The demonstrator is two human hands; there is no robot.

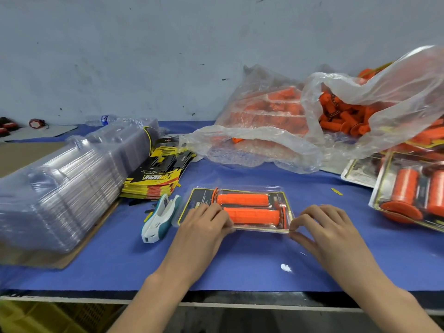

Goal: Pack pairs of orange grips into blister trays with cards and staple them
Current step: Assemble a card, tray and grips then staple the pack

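Observation:
A clear blister tray (276, 191) lies flat on the blue table with a black and yellow card inside and two orange grips (247, 207) side by side. My left hand (204, 224) pinches the tray's near left edge. At the near right corner, the fingertips and thumb of my right hand (322, 227) pinch the rim. A white and teal stapler (159, 218) lies just left of the tray, untouched.
A tall stack of empty clear trays (67, 188) lies at the left, with a pile of yellow and black cards (156, 176) beside it. Plastic bags of loose orange grips (341, 116) fill the back right. Packed trays (408, 188) lie at the right edge.

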